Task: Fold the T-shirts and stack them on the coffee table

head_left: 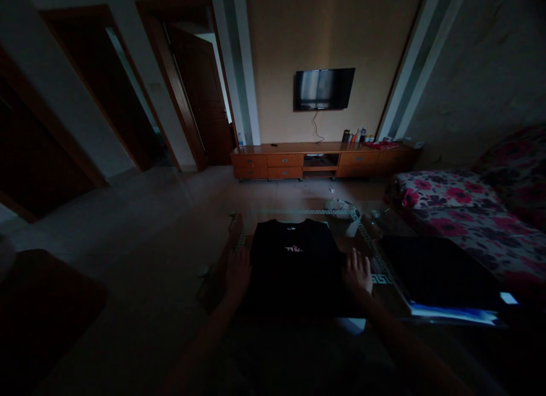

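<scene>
Left hand (239,266) and right hand (358,269) are flanking a black shirt (295,273), their grip unclear. Even pressure would be keeping edges straight.

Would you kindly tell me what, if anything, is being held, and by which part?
The left hand and right hand are at opposite side edges of the black shirt; the dim picture does not show whether either grips it.

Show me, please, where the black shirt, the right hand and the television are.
Black shirt (294,274): head view, front, below the print.
Right hand (358,272): head view, back of hand.
Television (325,89): head view, screen.
</scene>
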Motion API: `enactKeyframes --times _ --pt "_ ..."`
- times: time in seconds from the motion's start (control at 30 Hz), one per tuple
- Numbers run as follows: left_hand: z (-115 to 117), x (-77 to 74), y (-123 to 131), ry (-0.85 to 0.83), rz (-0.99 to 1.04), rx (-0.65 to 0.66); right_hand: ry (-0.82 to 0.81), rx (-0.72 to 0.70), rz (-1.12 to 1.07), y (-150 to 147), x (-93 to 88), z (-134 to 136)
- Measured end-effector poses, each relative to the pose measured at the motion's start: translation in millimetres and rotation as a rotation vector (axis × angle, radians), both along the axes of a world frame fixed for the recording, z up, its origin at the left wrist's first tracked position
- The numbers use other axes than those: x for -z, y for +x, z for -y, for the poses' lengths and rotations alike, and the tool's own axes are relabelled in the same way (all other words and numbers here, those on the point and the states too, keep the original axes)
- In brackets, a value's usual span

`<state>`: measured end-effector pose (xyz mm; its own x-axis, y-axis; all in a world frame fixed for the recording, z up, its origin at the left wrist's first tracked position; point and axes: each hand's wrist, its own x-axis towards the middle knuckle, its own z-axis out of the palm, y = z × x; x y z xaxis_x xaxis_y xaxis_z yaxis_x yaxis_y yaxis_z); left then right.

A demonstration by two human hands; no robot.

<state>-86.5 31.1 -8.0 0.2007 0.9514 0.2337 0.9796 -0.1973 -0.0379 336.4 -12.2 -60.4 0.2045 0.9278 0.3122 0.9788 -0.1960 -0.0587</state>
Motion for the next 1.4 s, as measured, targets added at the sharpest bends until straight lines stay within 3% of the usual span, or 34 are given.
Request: enactKeyframes --times 0.1,0.2,0.27,0.33,0.47,0.67,0.77,0.87,0.97,1.17,1.3,1.4 --pt "18 9.7 60 -0.057 0.049 0.203 -0.02 -0.164 -0.083 -68 -15.8 1" --pt "42 29.7 109 -0.086 0.055 0.282 -0.117 -0.445 -0.152 -132 -17.8 12" --pt "55 39.0 123 -0.116 0.081 0.294 -0.18 -0.513 -0.177 -155 -14.0 21" --pt "59 41.6 121 -0.143 0.122 0.316 -0.219 -0.481 -0.189 -158 -10.3 28" --pt "48 36.1 89 -0.169 0.169 0.383 -0.239 -0.417 -0.187 -129 -7.2 31" --pt "26 35.8 14 -0.169 0.119 0.244 -0.223 -0.347 -0.149 -50 3.1 34" --pt "25 37.5 -27 -0.131 0.11 0.167 -0.169 -0.25 -0.125 -3 12.5 41" --pt "28 39.2 -50 -0.103 0.109 0.167 -0.107 -0.246 -0.111 34 23.4 50" --pt "29 41.8 -55 -0.089 0.114 0.156 -0.056 -0.234 -0.122 49 32.8 58" --pt "32 41.2 -51 -0.139 0.121 0.123 -0.066 -0.206 -0.115 45 38.7 66" --pt "21 23.1 -44 -0.21 0.086 0.03 -0.15 -0.152 -0.12 43 22.8 56" --pt "-6 2.8 -36 -0.212 0.095 -0.003 -0.193 -0.085 -0.145 39 -1.0 33"
